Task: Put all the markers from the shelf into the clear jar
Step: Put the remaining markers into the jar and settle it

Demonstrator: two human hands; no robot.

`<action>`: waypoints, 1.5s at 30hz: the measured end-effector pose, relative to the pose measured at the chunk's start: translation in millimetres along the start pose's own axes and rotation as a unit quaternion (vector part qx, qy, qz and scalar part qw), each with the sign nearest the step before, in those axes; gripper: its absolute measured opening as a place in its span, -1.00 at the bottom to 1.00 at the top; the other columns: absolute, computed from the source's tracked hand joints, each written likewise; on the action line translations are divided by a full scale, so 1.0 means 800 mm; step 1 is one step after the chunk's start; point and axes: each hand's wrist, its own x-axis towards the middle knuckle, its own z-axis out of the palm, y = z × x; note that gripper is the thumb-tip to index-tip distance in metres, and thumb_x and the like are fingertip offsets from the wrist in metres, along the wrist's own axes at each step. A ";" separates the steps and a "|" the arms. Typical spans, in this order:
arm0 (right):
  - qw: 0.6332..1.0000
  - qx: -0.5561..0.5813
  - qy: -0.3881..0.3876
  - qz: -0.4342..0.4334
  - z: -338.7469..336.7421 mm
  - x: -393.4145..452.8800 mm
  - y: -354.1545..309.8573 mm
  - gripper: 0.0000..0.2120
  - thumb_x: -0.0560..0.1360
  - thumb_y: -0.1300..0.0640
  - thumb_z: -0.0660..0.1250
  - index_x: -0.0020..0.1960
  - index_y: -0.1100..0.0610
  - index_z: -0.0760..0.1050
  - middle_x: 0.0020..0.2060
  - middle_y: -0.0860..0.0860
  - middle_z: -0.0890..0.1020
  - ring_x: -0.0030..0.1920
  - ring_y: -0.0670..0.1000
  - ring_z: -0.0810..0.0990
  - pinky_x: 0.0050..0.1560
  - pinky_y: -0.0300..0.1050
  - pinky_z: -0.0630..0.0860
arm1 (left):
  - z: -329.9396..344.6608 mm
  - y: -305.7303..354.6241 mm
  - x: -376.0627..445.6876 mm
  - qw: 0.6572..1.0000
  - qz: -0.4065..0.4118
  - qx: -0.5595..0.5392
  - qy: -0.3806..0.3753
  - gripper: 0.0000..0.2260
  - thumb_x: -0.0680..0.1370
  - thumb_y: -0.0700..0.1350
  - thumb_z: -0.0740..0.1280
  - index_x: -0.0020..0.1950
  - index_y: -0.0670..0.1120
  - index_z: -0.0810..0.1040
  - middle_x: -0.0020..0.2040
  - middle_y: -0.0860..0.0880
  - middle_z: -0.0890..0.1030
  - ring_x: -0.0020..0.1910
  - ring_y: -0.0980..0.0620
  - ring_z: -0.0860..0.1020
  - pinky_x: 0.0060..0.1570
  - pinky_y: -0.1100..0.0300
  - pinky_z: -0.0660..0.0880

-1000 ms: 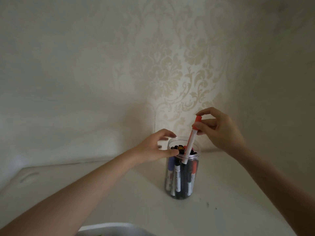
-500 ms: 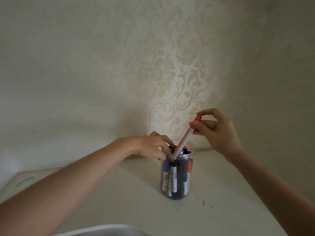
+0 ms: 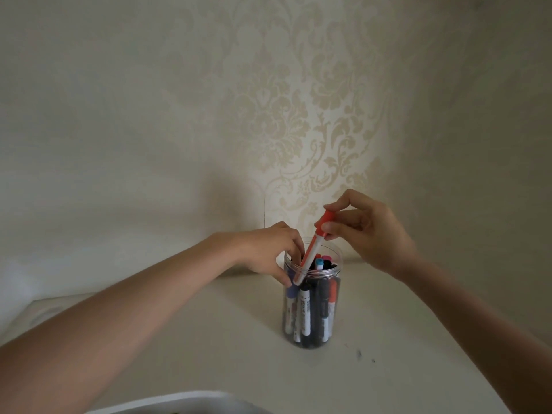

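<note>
Shelf (image 3: 209, 354): I see no loose markers on its white surface.
Clear jar (image 3: 310, 333): it stands upright, already crowded with markers.
Left hand (image 3: 268, 249): fingers curled at the jar mouth; whether they hold anything, I cannot tell.
Right hand (image 3: 370, 231): I pinch the red-capped marker by its cap.
Red-capped marker (image 3: 310, 249): tilted, lower end inside the jar, not yet released; probably the last one.

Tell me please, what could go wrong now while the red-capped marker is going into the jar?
1. The clear jar looks crowded, so the tilted red-capped marker may jam on the caps inside.
2. The right hand pinches only its cap; pushing could make it slip.
3. The left hand has fingers in the opening, in the marker's way.
</note>
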 end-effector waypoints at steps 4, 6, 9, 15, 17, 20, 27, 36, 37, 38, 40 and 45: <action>0.996 -0.073 -0.040 -0.010 0.004 0.018 -0.018 -0.84 0.44 0.23 0.44 -0.13 0.03 0.50 -0.23 -0.01 0.74 -0.24 -0.07 0.72 -0.11 -0.28 0.58 | 0.004 -0.002 -0.002 1.000 -0.010 -0.015 0.006 -0.63 0.40 0.04 0.54 0.14 -0.05 0.63 0.30 0.12 0.44 0.30 0.15 0.28 0.24 0.33 0.26; 0.988 -0.145 -0.045 -0.012 0.013 0.029 -0.029 -0.86 0.44 0.19 0.45 -0.09 0.06 0.50 -0.25 -0.03 0.73 -0.31 -0.15 0.70 -0.24 -0.41 0.55 | 0.004 -0.004 -0.004 0.999 -0.018 -0.031 0.020 -0.62 0.37 0.04 0.56 0.14 -0.03 0.63 0.29 0.12 0.48 0.30 0.13 0.37 0.27 0.26 0.32; 0.966 -0.252 -0.031 -0.039 0.031 0.038 -0.036 -0.81 0.42 0.11 0.47 -0.03 0.10 0.51 -0.25 0.01 0.73 -0.33 -0.11 0.69 -0.18 -0.31 0.60 | -0.001 -0.007 -0.012 0.995 -0.050 -0.084 0.037 -0.58 0.37 0.00 0.56 0.20 0.03 0.59 0.28 0.15 0.53 0.28 0.17 0.44 0.29 0.26 0.36; 0.914 -0.403 0.029 -0.045 0.042 0.024 -0.033 -0.68 0.43 -0.05 0.44 0.01 0.14 0.47 -0.23 0.09 0.66 -0.24 0.10 0.64 -0.18 0.00 0.63 | -0.004 -0.016 -0.029 0.936 -0.068 -0.334 0.088 -0.64 0.39 -0.22 0.56 0.15 -0.04 0.62 0.14 0.10 0.67 0.15 0.25 0.60 0.23 0.28 0.51; 0.906 -0.422 -0.031 -0.013 0.054 0.010 -0.022 -0.69 0.44 -0.06 0.41 0.01 0.13 0.46 -0.22 0.10 0.64 -0.22 0.13 0.63 -0.17 0.02 0.62 | 0.001 -0.016 -0.031 0.924 -0.082 -0.359 0.103 -0.65 0.39 -0.24 0.55 0.14 -0.05 0.63 0.12 0.06 0.68 0.11 0.21 0.63 0.19 0.23 0.54; 0.926 -0.368 -0.077 0.034 0.059 -0.014 0.002 -0.80 0.48 -0.06 0.35 -0.05 0.07 0.55 -0.22 0.06 0.67 -0.21 0.05 0.64 -0.15 -0.04 0.60 | 0.009 -0.015 -0.033 0.915 -0.071 -0.378 0.119 -0.63 0.39 -0.28 0.55 0.16 -0.06 0.63 0.12 0.05 0.68 0.12 0.18 0.63 0.14 0.28 0.55; 0.931 -0.346 -0.112 -0.012 0.036 -0.037 0.007 -0.52 0.57 -0.21 0.05 -0.23 0.06 0.56 -0.29 -0.04 0.58 -0.19 -0.04 0.51 -0.12 -0.19 0.44 | 0.018 -0.008 -0.039 0.916 -0.060 -0.367 0.152 -0.67 0.40 -0.27 0.53 0.15 -0.10 0.64 0.12 0.01 0.67 0.13 0.19 0.61 0.16 0.27 0.55; 0.916 -0.369 -0.156 0.024 0.025 -0.052 0.023 -0.40 0.15 -0.55 0.25 0.12 -0.34 0.50 0.26 -0.24 0.28 0.34 -0.11 0.17 0.42 0.10 0.07 | 0.048 -0.014 -0.040 0.897 -0.078 -0.415 0.130 -0.46 0.50 -0.14 0.46 0.43 0.04 0.37 0.29 0.22 0.51 0.29 0.18 0.52 0.27 0.24 0.48; 0.941 -0.318 -0.106 0.038 0.020 -0.054 0.024 -0.39 0.14 -0.52 0.31 0.15 -0.35 0.48 0.30 -0.24 0.25 0.37 -0.11 0.17 0.43 0.10 0.09 | 0.051 -0.013 -0.041 0.891 -0.083 -0.426 0.137 -0.47 0.49 -0.13 0.47 0.42 0.07 0.37 0.30 0.19 0.52 0.28 0.19 0.53 0.29 0.20 0.48; 0.961 -0.264 -0.057 0.052 0.015 -0.057 0.029 -0.33 0.13 -0.48 0.37 0.21 -0.36 0.42 0.34 -0.23 0.21 0.39 -0.11 0.17 0.42 0.08 0.15 | 0.056 -0.013 -0.042 0.882 -0.088 -0.442 0.139 -0.46 0.49 -0.13 0.47 0.41 0.09 0.36 0.31 0.16 0.53 0.28 0.19 0.53 0.31 0.15 0.47; 0.980 -0.169 -0.027 0.102 0.007 -0.068 0.038 -0.08 0.10 -0.35 0.50 0.38 -0.33 0.21 0.39 -0.20 0.18 0.39 -0.12 0.22 0.40 0.01 0.26 | 0.063 -0.011 -0.043 0.866 -0.096 -0.474 0.127 -0.43 0.50 -0.15 0.46 0.44 0.10 0.33 0.36 0.12 0.50 0.29 0.17 0.52 0.33 0.11 0.46; 0.980 -0.045 -0.080 0.175 0.041 -0.085 0.080 0.14 0.05 -0.08 0.66 0.46 -0.15 0.07 0.31 -0.25 0.40 0.35 -0.06 0.40 0.28 -0.10 0.44 | 0.073 0.000 -0.036 0.850 -0.092 -0.509 0.102 -0.39 0.44 -0.14 0.51 0.44 0.05 0.36 0.41 0.09 0.47 0.30 0.11 0.53 0.32 0.04 0.48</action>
